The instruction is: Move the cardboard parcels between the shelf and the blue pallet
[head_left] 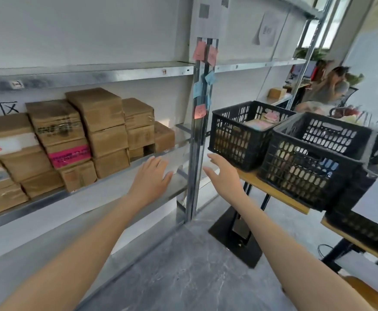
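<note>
- Cardboard parcels (75, 140): stacked in uneven columns on the metal shelf (120, 173), filling its left part; the right end is bare, likely room for more.
- Left hand (153, 176): empty, fingers straight, over the bare shelf edge, right of the stack.
- Right hand (223, 173): empty, fingers spread, beside the shelf post (198, 131).
- Black crates (296, 149): on a side table, apart.
- Blue pallet: out of view.

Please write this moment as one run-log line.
left hand: open, empty; right hand: open, empty; brown cardboard parcels: stacked on grey metal shelf; blue pallet: not in view
</note>
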